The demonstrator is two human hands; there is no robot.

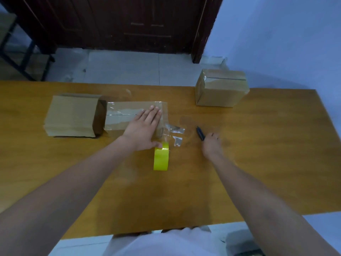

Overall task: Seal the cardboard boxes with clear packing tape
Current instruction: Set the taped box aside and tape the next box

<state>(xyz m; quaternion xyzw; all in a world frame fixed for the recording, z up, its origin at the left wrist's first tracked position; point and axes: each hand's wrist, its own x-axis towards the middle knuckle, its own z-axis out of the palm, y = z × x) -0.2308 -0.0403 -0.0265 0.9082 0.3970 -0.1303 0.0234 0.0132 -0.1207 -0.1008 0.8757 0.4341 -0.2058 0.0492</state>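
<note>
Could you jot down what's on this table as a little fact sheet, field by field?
surface: wooden table
left hand: pressed flat on the taped middle box
right hand: fingers around a dark cutter
tape roll: yellow, on edge, clear strip running up to the middle box
left box: lying on its side, end open
far box: upright, taped over

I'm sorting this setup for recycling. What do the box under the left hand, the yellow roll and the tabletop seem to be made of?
The box under the left hand looks like matte brown cardboard, with glossy clear film over its top seam. The yellow roll seems to be clear plastic tape on a yellow core: a transparent, wrinkled strip trails from it. The tabletop looks like smooth wood or wood-look laminate; which one is unclear.
</note>
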